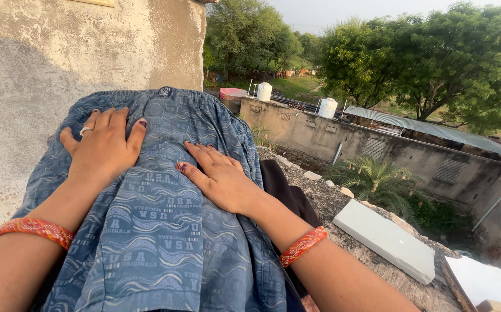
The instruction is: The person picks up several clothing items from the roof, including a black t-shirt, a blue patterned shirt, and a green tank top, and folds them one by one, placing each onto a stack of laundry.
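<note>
Under both flat hands [164, 162] lies the blue garment [158, 242].

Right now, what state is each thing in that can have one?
Blue patterned garment: spread flat over the wall top.
Left hand: open, palm pressed on the garment.
Right hand: open, flat on the garment.
Dark cloth: partly hidden under the garment.

L hand [105, 147] & R hand [222, 180] both palm-down, fingers spread flat; forearms extended, seemingly pressing.
</note>
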